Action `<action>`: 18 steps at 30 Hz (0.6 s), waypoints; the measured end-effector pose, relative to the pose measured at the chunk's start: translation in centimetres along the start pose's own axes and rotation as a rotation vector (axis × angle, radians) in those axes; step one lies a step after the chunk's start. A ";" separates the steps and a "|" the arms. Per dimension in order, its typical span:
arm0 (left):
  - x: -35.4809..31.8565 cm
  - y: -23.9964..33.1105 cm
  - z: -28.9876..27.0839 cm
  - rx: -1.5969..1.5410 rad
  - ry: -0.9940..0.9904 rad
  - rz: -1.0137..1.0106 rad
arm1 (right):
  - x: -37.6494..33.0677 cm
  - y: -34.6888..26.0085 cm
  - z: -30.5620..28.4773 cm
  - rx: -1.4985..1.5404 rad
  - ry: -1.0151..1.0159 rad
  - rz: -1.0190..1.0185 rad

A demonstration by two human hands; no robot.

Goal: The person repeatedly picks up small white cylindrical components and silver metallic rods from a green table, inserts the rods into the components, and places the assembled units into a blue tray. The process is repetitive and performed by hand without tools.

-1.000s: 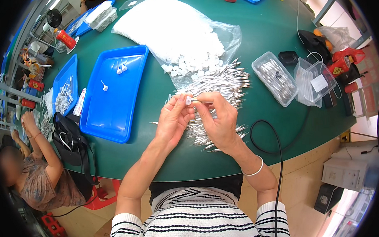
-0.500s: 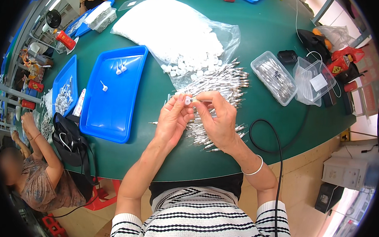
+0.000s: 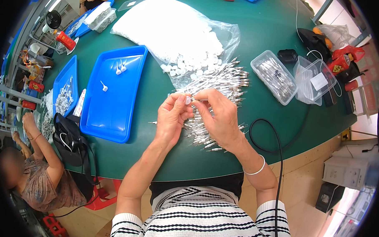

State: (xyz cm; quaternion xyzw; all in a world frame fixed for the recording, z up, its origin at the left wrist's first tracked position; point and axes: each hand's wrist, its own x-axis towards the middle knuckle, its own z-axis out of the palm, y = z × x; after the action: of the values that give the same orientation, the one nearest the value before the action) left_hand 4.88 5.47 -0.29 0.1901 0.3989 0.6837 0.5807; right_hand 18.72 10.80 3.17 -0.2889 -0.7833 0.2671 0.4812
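Note:
Between my thumb and fingers, my left hand point(image 3: 171, 118) pinches a small white plastic cap point(image 3: 188, 100). My right hand point(image 3: 219, 119) is closed beside it, its fingertips pinching a thin metal-tipped rod that is mostly hidden by the fingers. The rod's end meets the cap or sits very close to it; I cannot tell how deep. Both hands are above a heap of slim silvery rods point(image 3: 230, 80). Beyond the heap lies a big clear bag of white caps point(image 3: 167, 32), spilling toward me. Left of my hands, a blue tray point(image 3: 108, 109) holds three caps with rods attached.
At the right are a clear box of rods point(image 3: 274, 77), empty clear containers point(image 3: 309, 83) and a black cable point(image 3: 276, 140). Leftward, a smaller blue tray point(image 3: 73, 83) of pieces and a black bag point(image 3: 67, 137) lie near a seated co-worker point(image 3: 45, 180). Another person sits far left.
My right fingertips have come closer to the cap, and less of the rod shows. The cap has tilted slightly in my left fingers. The things on the table have not moved.

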 end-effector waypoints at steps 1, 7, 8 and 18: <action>0.0 0.0 0.0 0.008 0.003 0.009 | 0.0 0.0 -0.1 0.008 -0.007 0.003; 0.0 -0.1 0.0 0.039 0.010 0.032 | 0.0 0.3 -0.1 0.060 -0.023 0.038; 0.0 -0.1 0.0 0.043 0.006 0.035 | 0.0 0.4 -0.1 0.074 -0.024 0.048; 0.1 0.0 0.0 0.055 0.009 0.049 | 0.1 0.5 -0.2 0.096 -0.038 0.087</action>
State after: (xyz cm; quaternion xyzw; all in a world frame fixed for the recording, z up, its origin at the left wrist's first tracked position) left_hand 4.84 5.55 -0.31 0.2128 0.4156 0.6873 0.5564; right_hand 18.99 11.19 2.98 -0.2941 -0.7654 0.3305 0.4673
